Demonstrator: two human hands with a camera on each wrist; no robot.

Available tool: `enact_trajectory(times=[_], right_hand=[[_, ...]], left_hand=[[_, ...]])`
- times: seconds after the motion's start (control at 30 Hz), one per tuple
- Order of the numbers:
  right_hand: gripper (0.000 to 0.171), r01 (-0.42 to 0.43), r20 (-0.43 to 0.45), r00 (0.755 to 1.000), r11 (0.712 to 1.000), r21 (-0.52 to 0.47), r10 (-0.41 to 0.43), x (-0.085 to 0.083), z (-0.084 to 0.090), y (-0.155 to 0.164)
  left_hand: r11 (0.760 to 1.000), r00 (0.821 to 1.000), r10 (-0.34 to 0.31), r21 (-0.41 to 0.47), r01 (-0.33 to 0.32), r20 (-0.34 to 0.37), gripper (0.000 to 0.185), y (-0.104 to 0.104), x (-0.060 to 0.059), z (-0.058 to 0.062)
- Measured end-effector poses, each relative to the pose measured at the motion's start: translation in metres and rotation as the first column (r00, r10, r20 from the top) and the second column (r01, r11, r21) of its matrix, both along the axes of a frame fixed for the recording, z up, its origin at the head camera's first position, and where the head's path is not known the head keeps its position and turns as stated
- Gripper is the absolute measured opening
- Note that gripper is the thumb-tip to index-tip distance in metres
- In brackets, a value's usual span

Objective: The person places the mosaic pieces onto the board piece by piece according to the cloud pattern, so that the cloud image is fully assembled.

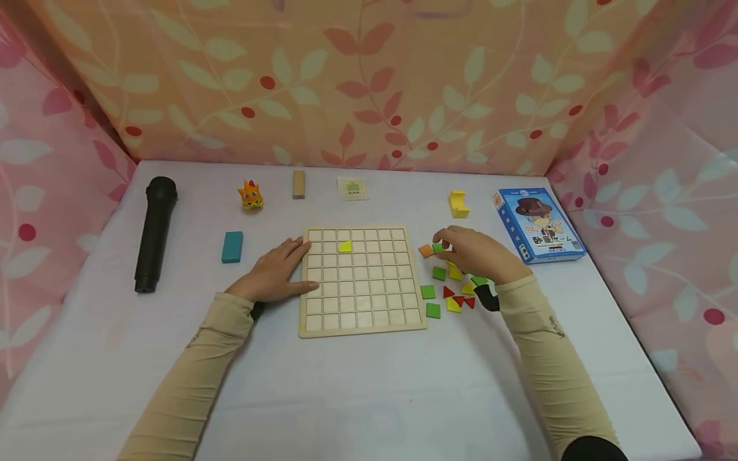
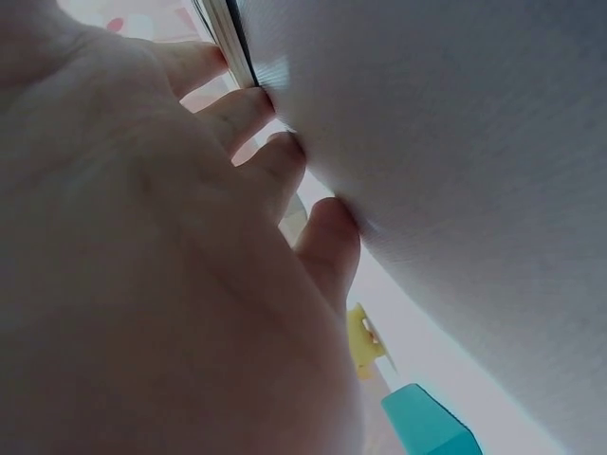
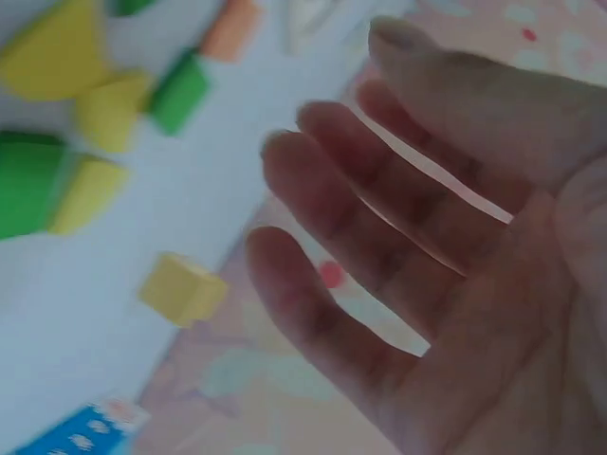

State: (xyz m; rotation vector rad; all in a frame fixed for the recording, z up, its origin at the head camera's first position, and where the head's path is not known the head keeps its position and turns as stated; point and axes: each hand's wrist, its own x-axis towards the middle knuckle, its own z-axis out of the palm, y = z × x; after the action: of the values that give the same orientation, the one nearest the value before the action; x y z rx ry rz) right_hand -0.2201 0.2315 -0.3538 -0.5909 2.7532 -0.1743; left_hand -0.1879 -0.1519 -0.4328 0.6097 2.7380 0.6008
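A pale wooden grid board [image 1: 363, 280] lies on the white table, with one yellow piece [image 1: 344, 246] in an upper cell. My left hand [image 1: 275, 272] rests at the board's left edge, thumb and fingertips on its rim. To the right of the board, my right hand [image 1: 475, 253] hovers over loose pieces, its fingers relaxed and slightly bent with nothing between them in the right wrist view. Close to those fingertips are an orange piece [image 1: 426, 251] and a green piece [image 1: 439, 248]. Several green, yellow and red pieces [image 1: 448, 292] lie nearer me, some partly hidden by the hand.
Farther back are a small pattern card [image 1: 353, 188], a wooden block [image 1: 298, 184], an orange toy figure [image 1: 250, 194] and a yellow block [image 1: 458, 204]. A blue game box [image 1: 539, 224] lies at right. On the left are a black microphone [image 1: 155, 234] and a teal block [image 1: 232, 247].
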Motion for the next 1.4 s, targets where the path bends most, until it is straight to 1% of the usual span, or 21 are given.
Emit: enact_trajectory(times=[0.1,0.23,0.4,0.53,0.73,0.83,1.0,1.13,1.2,1.27,1.4], right_hand=[[0.034,0.018,0.024,1.0,0.999,-0.032,-0.017,-0.007,-0.013,0.005],[0.037,-0.004,0.035,0.999,0.997,-0.072,0.006,-0.017,-0.027,0.004],[0.037,-0.056,0.015,0.998,0.994,-0.096,0.058,-0.024,-0.035,0.0],[0.037,-0.067,-0.005,0.998,0.994,-0.082,0.067,-0.025,-0.039,-0.001],[0.033,-0.085,-0.044,0.996,0.995,-0.045,0.083,-0.027,-0.042,-0.002],[0.031,-0.069,-0.051,0.996,0.997,-0.035,0.067,-0.028,-0.042,-0.003],[0.033,-0.027,-0.042,0.999,0.999,-0.017,0.026,-0.029,-0.043,-0.006],[0.033,-0.037,-0.067,0.997,0.999,-0.012,0.037,-0.029,-0.037,-0.014],[0.032,-0.059,-0.083,0.995,0.998,-0.028,0.057,-0.029,-0.033,-0.02],[0.032,-0.098,-0.098,0.991,0.994,-0.055,0.093,-0.029,-0.029,-0.028],[0.029,-0.198,-0.147,0.973,0.973,-0.117,0.18,-0.029,-0.026,-0.048]], left_hand=[[1.0,1.0,-0.003,0.001,0.003,0.002,0.089,-0.001,0.0,0.0],[1.0,1.0,-0.005,0.003,0.005,0.003,0.089,-0.001,0.0,0.0],[1.0,1.0,-0.01,0.013,0.01,0.002,0.088,-0.002,0.002,-0.001],[1.0,1.0,-0.017,0.021,0.017,-0.002,0.088,-0.002,0.003,-0.003],[1.0,1.0,-0.015,0.015,0.015,0.002,0.087,-0.001,0.003,-0.003],[1.0,1.0,-0.013,0.014,0.013,-0.003,0.086,-0.001,0.003,-0.003],[1.0,1.0,-0.011,0.016,0.011,-0.011,0.085,0.0,0.004,-0.002],[1.0,1.0,-0.007,0.015,0.007,-0.01,0.085,0.001,0.004,-0.001],[1.0,1.0,0.001,0.009,-0.001,-0.009,0.084,0.002,0.004,0.001],[1.0,1.0,0.007,0.009,-0.006,-0.019,0.081,0.004,0.004,0.004],[0.999,1.0,0.024,0.046,-0.023,-0.016,0.076,0.01,0.006,0.012]])
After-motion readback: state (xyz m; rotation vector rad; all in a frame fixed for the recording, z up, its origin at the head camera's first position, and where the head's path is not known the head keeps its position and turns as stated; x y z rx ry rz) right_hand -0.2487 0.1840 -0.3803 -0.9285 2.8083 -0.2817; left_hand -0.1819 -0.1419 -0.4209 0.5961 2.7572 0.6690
